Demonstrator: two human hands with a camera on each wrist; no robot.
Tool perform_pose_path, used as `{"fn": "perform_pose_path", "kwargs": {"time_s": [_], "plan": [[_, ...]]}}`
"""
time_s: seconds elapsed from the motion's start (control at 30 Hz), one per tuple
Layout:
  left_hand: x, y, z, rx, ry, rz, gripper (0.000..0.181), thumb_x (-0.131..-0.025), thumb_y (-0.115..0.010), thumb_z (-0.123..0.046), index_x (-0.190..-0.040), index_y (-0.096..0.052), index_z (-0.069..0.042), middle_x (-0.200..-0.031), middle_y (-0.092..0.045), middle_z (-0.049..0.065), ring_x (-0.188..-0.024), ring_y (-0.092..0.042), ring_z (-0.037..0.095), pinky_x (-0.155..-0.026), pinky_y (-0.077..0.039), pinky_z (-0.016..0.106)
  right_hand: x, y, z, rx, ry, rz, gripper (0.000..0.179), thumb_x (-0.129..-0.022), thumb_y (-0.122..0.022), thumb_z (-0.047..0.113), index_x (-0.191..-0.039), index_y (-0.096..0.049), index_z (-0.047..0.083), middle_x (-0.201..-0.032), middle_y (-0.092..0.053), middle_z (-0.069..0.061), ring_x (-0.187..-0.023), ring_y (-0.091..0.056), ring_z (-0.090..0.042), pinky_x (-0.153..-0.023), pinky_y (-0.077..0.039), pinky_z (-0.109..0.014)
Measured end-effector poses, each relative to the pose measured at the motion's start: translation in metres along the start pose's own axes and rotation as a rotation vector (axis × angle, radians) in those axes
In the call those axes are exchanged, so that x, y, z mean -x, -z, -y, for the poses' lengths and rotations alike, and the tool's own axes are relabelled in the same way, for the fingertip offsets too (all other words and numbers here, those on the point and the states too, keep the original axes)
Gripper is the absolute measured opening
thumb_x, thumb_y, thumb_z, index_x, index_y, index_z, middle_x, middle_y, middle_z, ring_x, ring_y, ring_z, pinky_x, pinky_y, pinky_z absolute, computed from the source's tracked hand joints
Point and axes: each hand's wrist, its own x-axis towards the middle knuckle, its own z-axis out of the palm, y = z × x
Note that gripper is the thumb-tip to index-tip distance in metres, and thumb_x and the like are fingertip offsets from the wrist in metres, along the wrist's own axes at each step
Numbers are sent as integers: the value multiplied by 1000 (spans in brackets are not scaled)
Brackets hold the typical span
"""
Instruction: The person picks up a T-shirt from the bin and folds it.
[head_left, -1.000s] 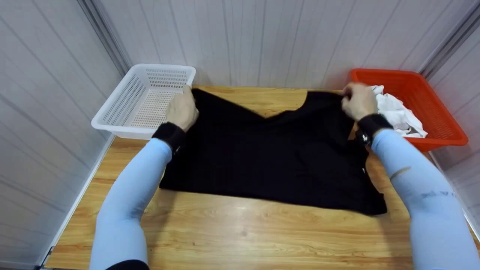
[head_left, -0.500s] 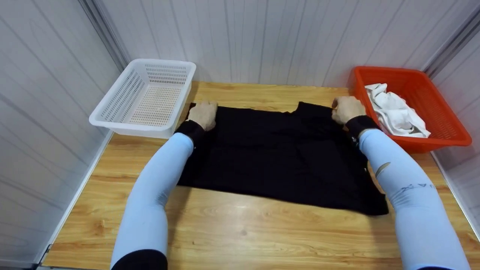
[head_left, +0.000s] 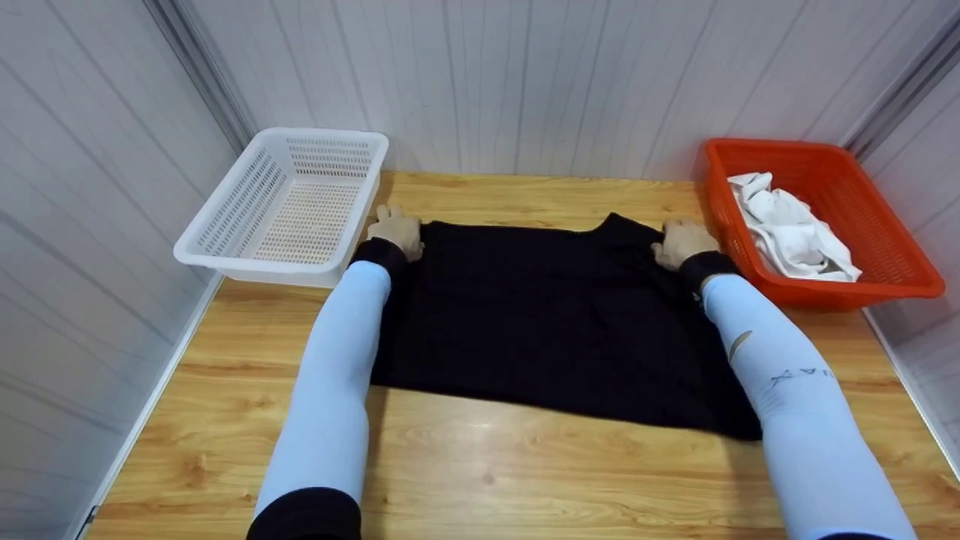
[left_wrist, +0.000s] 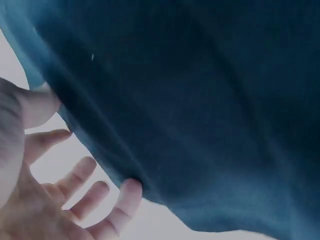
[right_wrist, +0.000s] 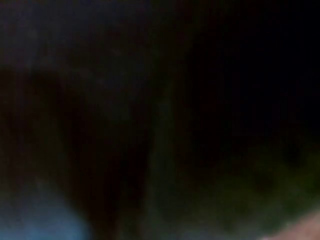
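Note:
A black shirt (head_left: 540, 315) lies spread sideways on the wooden table in the head view, its far edge nearly straight. At its far left corner is my left hand (head_left: 397, 231), fingers spread. In the left wrist view the left hand's fingers (left_wrist: 131, 192) are loosely extended along the edge of the dark cloth (left_wrist: 200, 125), some tips touching it. My right hand (head_left: 684, 244) holds the far right part of the shirt with bent fingers, near a raised fold. Dark, blurred cloth (right_wrist: 150, 100) fills most of the right wrist view, hiding those fingertips.
A white perforated basket (head_left: 337, 274) stands at the back left, close beside the left hand. An orange basket (head_left: 832, 292) at the back right holds white cloth (head_left: 791, 232). Panel walls (head_left: 480, 82) enclose the table (head_left: 480, 480) at the back and sides.
Both hands have lowered the shirt's far edge onto the table and come nearer. The left hand moved right, away from the white basket, and its fingers spread; the right hand shifted slightly left.

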Motion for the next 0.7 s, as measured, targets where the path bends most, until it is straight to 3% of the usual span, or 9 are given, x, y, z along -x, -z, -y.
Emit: {"fn": "perform_pose_path", "kwargs": {"time_s": [0.07,0.17,0.23,0.33,0.4,0.5,0.6,0.7], "plan": [[2,5,-1,-21,-27,17,54,-105,-68,-29,-153,-62,-5,-161,-48,32,-154,-34,50,-112,-57,69,0,0,-3,-12,-7,33,55,-108,-57,32,-141,-58,-12,-149,-57,-44,-137,-57,-65,-113,-52,-76],[5,10,-2,-68,-81,4,51,-99,-74,-29,-144,-70,-5,-157,-55,29,-152,-38,49,-115,-54,69,-8,-1,-11,-31,3,43,48,-106,-63,33,-124,-67,-11,-133,-68,-41,-125,-65,-62,-107,-56,-73],[5,11,-2,-103,-137,-37,44,-95,-78,-30,-133,-77,-6,-150,-62,26,-148,-45,48,-115,-54,68,-14,-2,-18,-39,32,44,42,-104,-66,33,-113,-69,-7,-122,-74,-36,-115,-69,-58,-101,-58,-70],[7,13,-1,-104,-220,-124,35,-93,-79,-30,-119,-83,-6,-137,-73,25,-137,-58,48,-110,-57,67,-17,0,-22,-75,69,3,34,-103,-66,29,-114,-69,-3,-120,-74,-33,-113,-70,-57,-100,-58,-69],[9,16,2,-65,-234,-189,30,-92,-78,-25,-114,-83,-5,-128,-78,24,-131,-63,48,-107,-59,66,-13,8,-18,-118,88,-69,26,-99,-64,19,-114,-66,-2,-119,-73,-34,-113,-69,-58,-99,-56,-71],[11,24,6,10,-217,-267,25,-91,-75,-17,-112,-81,-5,-122,-81,23,-128,-66,48,-107,-59,63,-7,27,-12,-183,120,-246,23,-93,-59,6,-114,-64,-2,-114,-73,-36,-108,-68,-61,-94,-55,-73],[12,30,9,24,-219,-291,26,-91,-75,-15,-116,-78,-6,-121,-81,22,-128,-66,48,-110,-58,62,-2,51,-4,-199,152,-368,29,-97,-56,1,-123,-67,-3,-121,-74,-37,-112,-68,-62,-96,-54,-74],[15,33,11,-3,-259,-298,24,-93,-75,-13,-115,-77,-4,-118,-82,24,-121,-71,50,-107,-60,63,1,71,5,-177,188,-399,35,-106,-52,2,-137,-68,-6,-133,-71,-38,-121,-66,-62,-106,-53,-73]]}}
